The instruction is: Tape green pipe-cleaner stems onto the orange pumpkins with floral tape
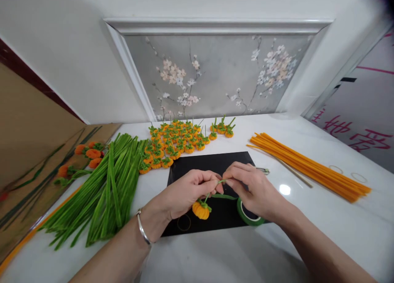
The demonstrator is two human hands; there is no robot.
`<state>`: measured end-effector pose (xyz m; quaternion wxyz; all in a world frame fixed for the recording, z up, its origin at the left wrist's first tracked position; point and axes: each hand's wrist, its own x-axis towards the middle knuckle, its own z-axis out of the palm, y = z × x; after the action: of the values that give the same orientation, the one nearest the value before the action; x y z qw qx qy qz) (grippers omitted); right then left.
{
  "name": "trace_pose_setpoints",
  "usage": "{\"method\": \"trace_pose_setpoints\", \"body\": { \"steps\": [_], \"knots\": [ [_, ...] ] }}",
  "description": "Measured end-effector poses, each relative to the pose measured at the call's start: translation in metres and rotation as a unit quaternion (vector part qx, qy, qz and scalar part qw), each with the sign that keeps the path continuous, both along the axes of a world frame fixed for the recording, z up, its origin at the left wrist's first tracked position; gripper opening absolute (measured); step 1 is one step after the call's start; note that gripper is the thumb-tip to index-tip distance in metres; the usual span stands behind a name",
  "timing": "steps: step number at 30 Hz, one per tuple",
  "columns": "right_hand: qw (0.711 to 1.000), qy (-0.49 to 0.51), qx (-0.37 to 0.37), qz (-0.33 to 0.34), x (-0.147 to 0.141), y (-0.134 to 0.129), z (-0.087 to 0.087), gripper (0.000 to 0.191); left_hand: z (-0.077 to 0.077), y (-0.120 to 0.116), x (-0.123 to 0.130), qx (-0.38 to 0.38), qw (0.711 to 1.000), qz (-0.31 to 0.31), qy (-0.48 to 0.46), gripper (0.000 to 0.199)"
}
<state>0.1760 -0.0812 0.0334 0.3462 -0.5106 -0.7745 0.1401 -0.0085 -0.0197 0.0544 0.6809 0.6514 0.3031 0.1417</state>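
In the head view, the left hand (192,192) and right hand (257,188) each have their grip pinched on a thin green stem (221,181); its pumpkin (201,211) hangs below the left hand, over the black mat (203,164). A tape roll (241,212) sits just under the right hand. On the bench (320,238), more pumpkins (176,140) stand behind the mat, between green rods (113,192) and orange rods (310,166).

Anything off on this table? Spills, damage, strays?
No spill or damage stands out. One mild oddity: a thin tan stick lies alongside the orange stems, right of the black mat, its colour unlike theirs.
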Motion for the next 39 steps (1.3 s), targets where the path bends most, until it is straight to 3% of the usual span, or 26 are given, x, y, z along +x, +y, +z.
{"method": "trace_pose_setpoints", "body": {
  "steps": [6,11,19,24,35,39],
  "knots": [
    [0.998,0.040,-0.056,-0.005,0.001,-0.004,0.009,0.017,-0.004,-0.002,0.007,0.035,0.998,0.038,-0.020,0.018],
    [0.993,0.055,-0.107,-0.016,0.003,-0.004,0.009,0.013,-0.001,-0.006,0.009,0.152,0.985,0.074,0.035,0.017],
    [0.961,0.170,-0.218,-0.002,0.000,-0.005,0.008,0.018,0.004,-0.012,0.010,0.219,0.967,0.119,0.059,0.012],
    [0.952,0.198,-0.235,0.007,-0.001,-0.005,0.007,0.018,0.003,-0.015,0.011,0.246,0.958,0.134,0.067,0.011],
    [0.977,0.111,-0.181,-0.027,0.001,-0.005,0.006,0.017,-0.005,-0.016,0.012,0.302,0.941,0.129,0.081,0.014],
    [0.972,0.132,-0.195,-0.006,0.005,-0.006,0.006,0.021,-0.008,-0.016,0.012,0.309,0.939,0.131,0.082,0.014]
  ]
}}
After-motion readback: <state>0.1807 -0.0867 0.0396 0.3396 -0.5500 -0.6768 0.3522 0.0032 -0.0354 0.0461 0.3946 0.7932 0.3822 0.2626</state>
